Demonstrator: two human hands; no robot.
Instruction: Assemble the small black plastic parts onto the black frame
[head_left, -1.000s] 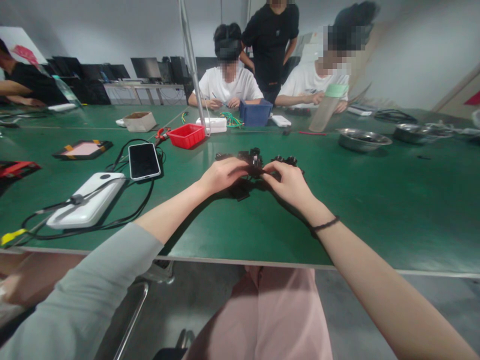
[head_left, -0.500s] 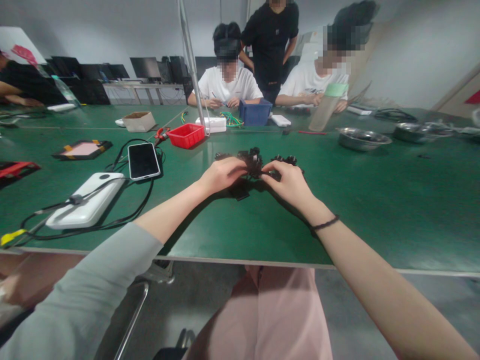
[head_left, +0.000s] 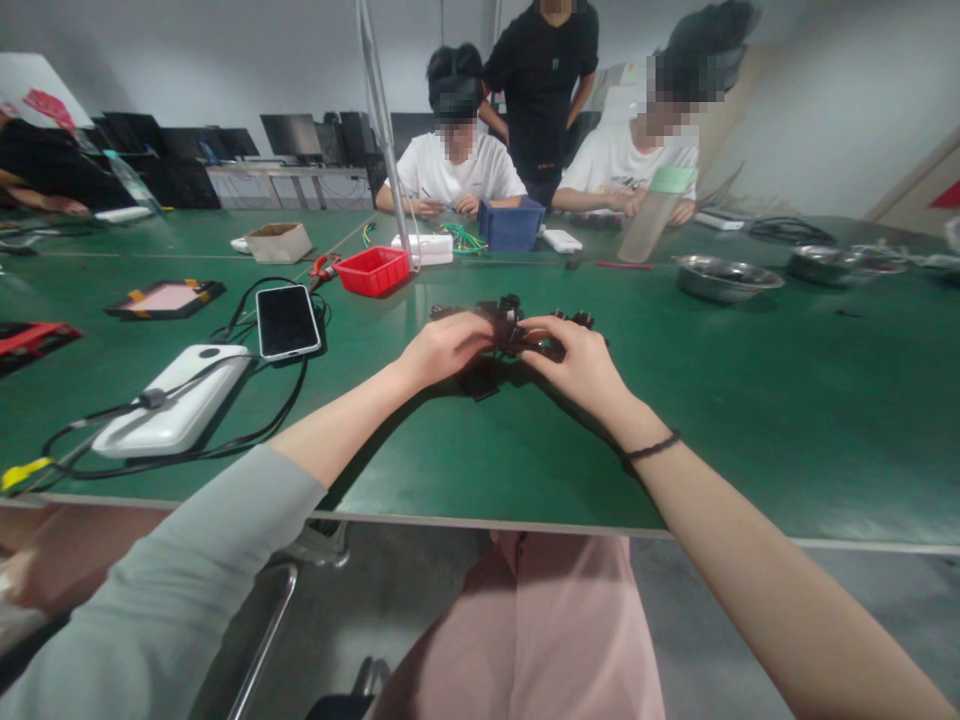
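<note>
Cables came first at the far left: a black cable (head_left: 259, 430) looped over the green table (head_left: 750, 420) around a white rounded plastic box (head_left: 176, 398). Just beyond it, a black smartphone (head_left: 288, 321) lay face up. Farther back sat a flat pink pad with a black frame (head_left: 166, 298), a small open cardboard box (head_left: 280, 242) and a red plastic tray (head_left: 373, 271), the tray just beside the foot of a slanted metal pole (head_left: 384, 130).

Toward the middle, the left hand (head_left: 442, 348) reached in from a grey sleeve (head_left: 172, 590), fingers curled, thumb and fingertips pinched on a small black plastic part (head_left: 516, 340). That part sat between the two hands, low over the table, at the near side of a heap of similar black plastic pieces (head_left: 507, 308); whether it touched the heap could not be told. The right hand (head_left: 581, 365), a thin black band (head_left: 649, 450) at its wrist, met it from the other side, fingers drawn together on the same part.

Behind the hands stood a blue plastic bin (head_left: 511, 225), where two seated people in white shirts worked and a person in black stood. Farther right, well apart, rested a shallow steel bowl (head_left: 726, 278).
</note>
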